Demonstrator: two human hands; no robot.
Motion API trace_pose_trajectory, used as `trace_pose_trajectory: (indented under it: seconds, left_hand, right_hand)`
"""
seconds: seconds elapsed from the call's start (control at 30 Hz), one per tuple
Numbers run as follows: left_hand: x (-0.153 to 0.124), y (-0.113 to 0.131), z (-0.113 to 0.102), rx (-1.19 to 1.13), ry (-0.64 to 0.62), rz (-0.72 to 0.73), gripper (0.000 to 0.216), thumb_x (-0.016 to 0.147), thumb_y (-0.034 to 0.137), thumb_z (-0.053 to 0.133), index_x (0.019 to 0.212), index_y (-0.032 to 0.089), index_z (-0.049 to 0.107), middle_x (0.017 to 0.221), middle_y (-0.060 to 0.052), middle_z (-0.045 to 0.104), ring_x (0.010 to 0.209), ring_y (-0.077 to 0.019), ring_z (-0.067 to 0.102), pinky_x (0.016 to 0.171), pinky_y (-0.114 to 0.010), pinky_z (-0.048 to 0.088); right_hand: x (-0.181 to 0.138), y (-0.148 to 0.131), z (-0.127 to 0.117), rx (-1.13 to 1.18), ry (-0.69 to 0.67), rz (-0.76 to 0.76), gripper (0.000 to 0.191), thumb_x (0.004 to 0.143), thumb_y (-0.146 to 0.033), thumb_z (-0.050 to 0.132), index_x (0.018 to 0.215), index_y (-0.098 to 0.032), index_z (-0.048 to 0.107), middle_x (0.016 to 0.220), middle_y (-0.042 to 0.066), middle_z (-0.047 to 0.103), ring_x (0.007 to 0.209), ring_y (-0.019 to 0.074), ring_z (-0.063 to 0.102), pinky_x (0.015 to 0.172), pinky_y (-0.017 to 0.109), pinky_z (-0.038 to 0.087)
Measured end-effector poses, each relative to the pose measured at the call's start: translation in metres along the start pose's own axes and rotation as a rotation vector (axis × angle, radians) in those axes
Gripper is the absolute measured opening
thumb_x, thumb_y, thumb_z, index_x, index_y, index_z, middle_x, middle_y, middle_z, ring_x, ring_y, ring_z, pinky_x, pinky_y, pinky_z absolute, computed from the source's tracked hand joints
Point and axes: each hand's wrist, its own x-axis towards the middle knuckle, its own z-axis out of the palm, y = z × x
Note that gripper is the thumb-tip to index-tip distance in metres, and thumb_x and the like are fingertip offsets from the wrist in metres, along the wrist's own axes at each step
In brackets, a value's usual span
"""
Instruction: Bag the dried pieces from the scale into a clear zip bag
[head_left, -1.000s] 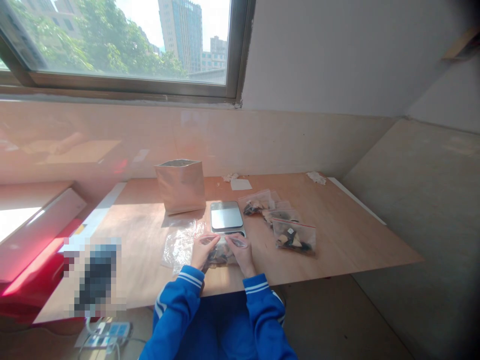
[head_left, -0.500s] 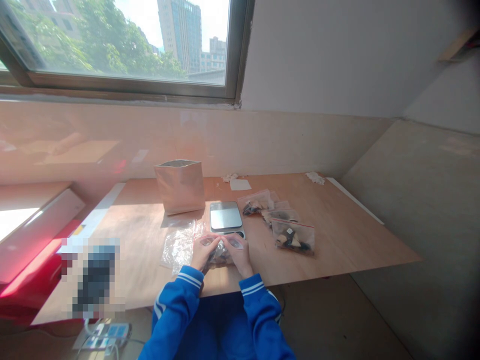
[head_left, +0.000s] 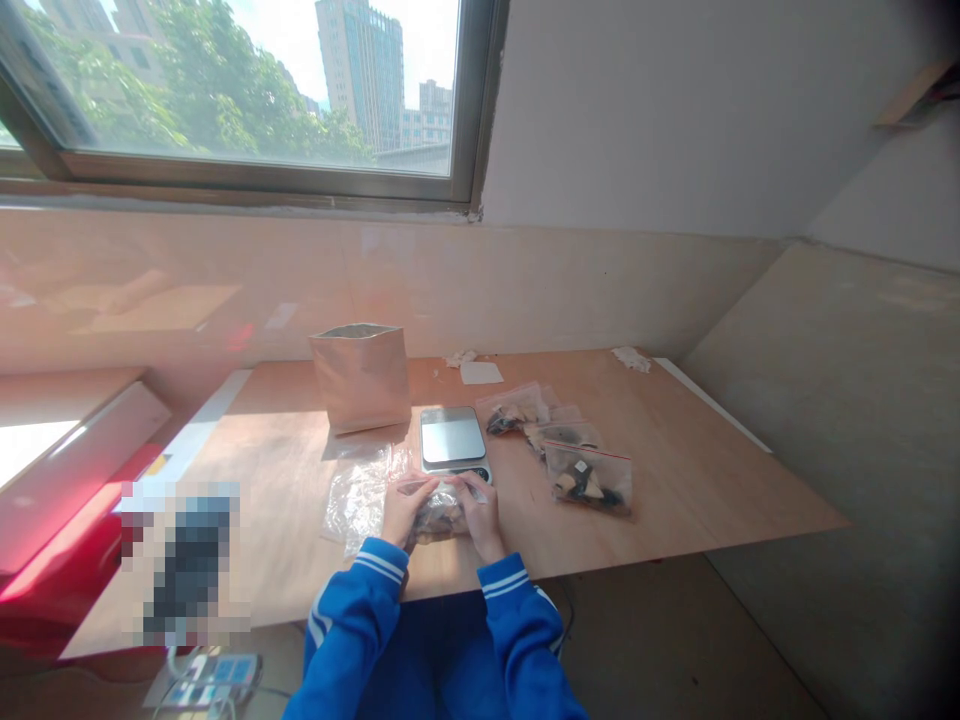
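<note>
Both hands had drawn closer together than a second before. At the table's near edge, the left hand pinched the clear bag's top-left corner, the right hand its top-right. Between them lay the bag, long axis crosswise, touching both equally, just before the scale; filled bags lay rightward.

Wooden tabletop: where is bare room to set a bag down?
Bare wood lies right of the red-sealed filled clear bags out to the tabletop's edge, and left of the brown paper bag. Crowded around the silver scale and both hands.
</note>
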Motion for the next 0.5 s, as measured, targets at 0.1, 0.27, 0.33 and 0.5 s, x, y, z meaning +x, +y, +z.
trace_pose_trajectory:
  seconds: [0.1, 0.27, 0.33, 0.5]
  left_hand:
    - [0.001, -0.003, -0.002, 0.000, -0.002, 0.003, 0.027, 0.067, 0.040, 0.077, 0.069, 0.014, 0.071, 0.070, -0.005, 0.068, 0.069, -0.0169, 0.062, 0.068, -0.026, 0.048]
    - [0.004, -0.004, -0.006, 0.055, 0.024, 0.025, 0.037, 0.072, 0.050, 0.068, 0.062, 0.015, 0.072, 0.067, -0.007, 0.069, 0.067, -0.0182, 0.062, 0.070, -0.029, 0.049]
    - [0.004, -0.005, -0.006, 0.028, 0.040, 0.002, 0.042, 0.074, 0.054, 0.065, 0.062, 0.015, 0.072, 0.066, -0.007, 0.070, 0.066, -0.0186, 0.063, 0.071, -0.030, 0.050]
    - [0.003, -0.005, -0.004, -0.089, 0.085, -0.099, 0.057, 0.079, 0.065, 0.053, 0.063, 0.013, 0.071, 0.067, -0.011, 0.071, 0.064, -0.0193, 0.066, 0.070, -0.032, 0.052]
  right_hand:
    - [-0.002, 0.000, 0.000, 0.003, -0.012, 0.045, 0.034, 0.088, -0.045, 0.053, 0.075, -0.020, 0.071, 0.078, 0.003, 0.070, 0.078, 0.0210, 0.063, 0.071, 0.030, 0.048]
    - [-0.004, 0.004, -0.002, 0.021, -0.013, 0.076, 0.044, 0.090, -0.054, 0.047, 0.078, -0.019, 0.071, 0.078, 0.006, 0.070, 0.075, 0.0223, 0.063, 0.067, 0.031, 0.049]
    - [-0.003, 0.006, -0.005, 0.014, -0.020, 0.071, 0.047, 0.091, -0.056, 0.044, 0.080, -0.019, 0.071, 0.081, 0.007, 0.071, 0.079, 0.0228, 0.064, 0.070, 0.031, 0.049]
    - [-0.001, 0.012, -0.014, -0.043, 0.031, 0.110, 0.054, 0.089, -0.064, 0.041, 0.075, -0.019, 0.067, 0.073, 0.006, 0.069, 0.068, 0.0198, 0.063, 0.063, 0.028, 0.047]
